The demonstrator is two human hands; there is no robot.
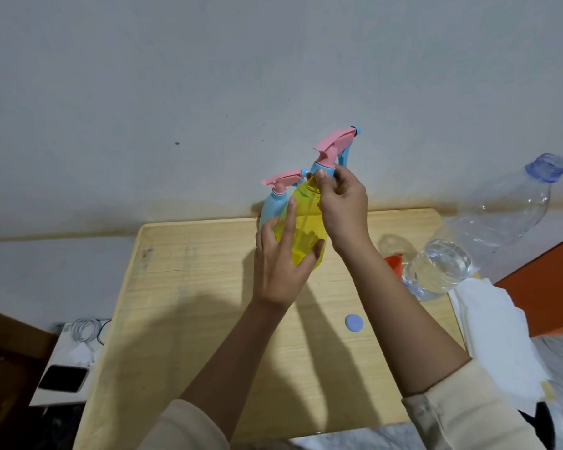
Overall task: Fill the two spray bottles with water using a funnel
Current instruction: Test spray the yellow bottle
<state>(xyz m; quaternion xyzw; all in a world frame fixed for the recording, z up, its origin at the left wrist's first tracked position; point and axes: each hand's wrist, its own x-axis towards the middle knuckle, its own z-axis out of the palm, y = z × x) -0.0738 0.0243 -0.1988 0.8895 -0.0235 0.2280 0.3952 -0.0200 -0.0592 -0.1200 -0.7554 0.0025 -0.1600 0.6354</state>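
At the far left, a dark phone [59, 378] and a tangle of white cables [85, 332] lie on a low surface beside the wooden table [192, 287], both dim and hard to read. Toward the table's back edge stands the blue spray bottle [272, 209], its lower body hidden behind my left hand [280, 271]. That hand grips the belly of the yellow spray bottle [301, 228], thumb on the right side, forefinger straight up the front. My right hand [342, 206] pinches the blue collar at this bottle's neck, just under the pink trigger head [333, 147]; whether the collar is screwed tight I cannot tell. A small blue cap [354, 323] lies loose on the table between my forearms. Only a corner of the orange funnel [394, 263] shows, the rest behind my right wrist and the large clear water bottle [488, 228], uncapped, its shape warped by the lens. White paper [494, 326] runs off the table's right side.
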